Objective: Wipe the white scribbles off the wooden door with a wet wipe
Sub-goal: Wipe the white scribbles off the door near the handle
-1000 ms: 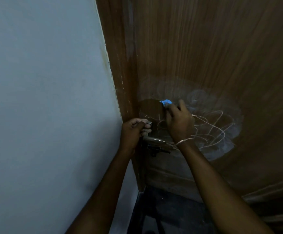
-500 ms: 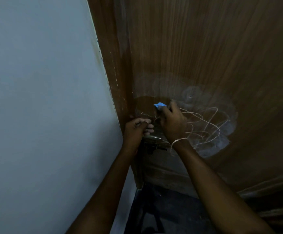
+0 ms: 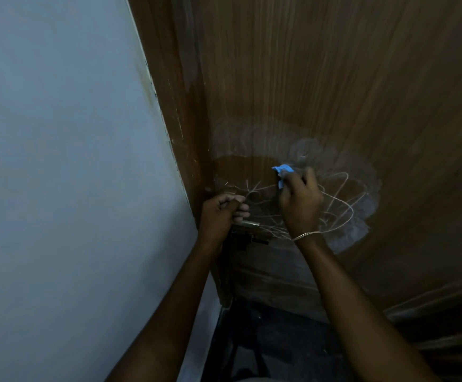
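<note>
While right hand [image 3: 301, 205] grips wipe [image 3: 282, 170], scribbles [image 3: 340, 205] on door [image 3: 334, 78]

A plain pale grey-blue wall [image 3: 59, 161] fills everything to the left of the left hand [image 3: 219, 213]. Its edge beside the brown door frame [image 3: 177, 106], above that hand, is chipped and stained. Below the hand lies a dark floor [image 3: 279, 340], its detail lost in shadow. The light is dim and bluish.
</note>
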### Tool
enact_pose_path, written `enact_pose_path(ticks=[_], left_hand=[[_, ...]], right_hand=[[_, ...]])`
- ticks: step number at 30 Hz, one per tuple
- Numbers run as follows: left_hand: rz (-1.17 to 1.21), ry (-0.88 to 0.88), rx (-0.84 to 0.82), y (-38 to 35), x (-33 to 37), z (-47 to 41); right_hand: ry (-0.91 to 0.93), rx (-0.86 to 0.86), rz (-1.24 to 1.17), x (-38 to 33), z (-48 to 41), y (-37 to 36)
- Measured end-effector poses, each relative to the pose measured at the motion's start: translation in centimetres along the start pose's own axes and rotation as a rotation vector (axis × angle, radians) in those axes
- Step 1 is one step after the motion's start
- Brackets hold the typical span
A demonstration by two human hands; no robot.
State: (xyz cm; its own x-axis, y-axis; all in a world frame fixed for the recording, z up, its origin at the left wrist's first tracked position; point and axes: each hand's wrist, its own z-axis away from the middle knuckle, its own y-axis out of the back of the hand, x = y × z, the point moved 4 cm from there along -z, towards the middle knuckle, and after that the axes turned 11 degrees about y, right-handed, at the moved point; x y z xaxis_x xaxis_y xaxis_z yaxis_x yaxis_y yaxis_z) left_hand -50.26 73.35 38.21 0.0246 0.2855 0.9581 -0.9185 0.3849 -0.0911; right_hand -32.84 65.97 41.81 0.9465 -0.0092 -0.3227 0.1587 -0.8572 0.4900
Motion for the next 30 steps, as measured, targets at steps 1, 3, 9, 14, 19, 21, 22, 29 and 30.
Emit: enact_pose_path(ticks=[1, 3, 9, 14, 19, 21, 22, 29, 30], left_hand=[[-0.001, 0.003, 0.004, 0.0, -0.1, -0.1], [-0.005, 0.011, 0.009, -0.1, -0.1, -0.3], [-0.002, 0.010, -0.013, -1.0, -0.3, -0.5], [-0.008, 0.018, -0.020, -1.6, -0.5, -0.7], [-0.029, -0.013, -0.049, -2.2, -0.7, -0.7], [-0.025, -0.007, -0.045, -2.0, -1.0, -0.6], [-0.025, -0.002, -0.042, -2.1, -1.1, -0.6], [-0.012, 0.005, -0.062, -2.6, -1.3, -0.1], [-0.011, 0.009, -0.061, -2.5, -1.5, -0.1]], right_hand=[[-0.006, 0.028, 0.010, -0.1, -0.6, 0.2], [0.023, -0.002, 0.030, -1.1, -1.4, -0.3], [-0.021, -0.072, 0.076, 1.0, 0.7, 1.0], [-0.015, -0.052, 0.085, 0.7, -0.4, 0.6], [-0.101, -0.038, 0.061, 3.0, 1.7, 1.9], [-0.113, 0.060, 0.040, 3.2, 0.8, 2.5], [-0.090, 0.064, 0.039, 2.8, 0.3, 2.4], [-0.141, -0.006, 0.004, 4.6, 2.4, 3.6], [-0.160, 0.055, -0.010, 4.8, 1.9, 4.1]])
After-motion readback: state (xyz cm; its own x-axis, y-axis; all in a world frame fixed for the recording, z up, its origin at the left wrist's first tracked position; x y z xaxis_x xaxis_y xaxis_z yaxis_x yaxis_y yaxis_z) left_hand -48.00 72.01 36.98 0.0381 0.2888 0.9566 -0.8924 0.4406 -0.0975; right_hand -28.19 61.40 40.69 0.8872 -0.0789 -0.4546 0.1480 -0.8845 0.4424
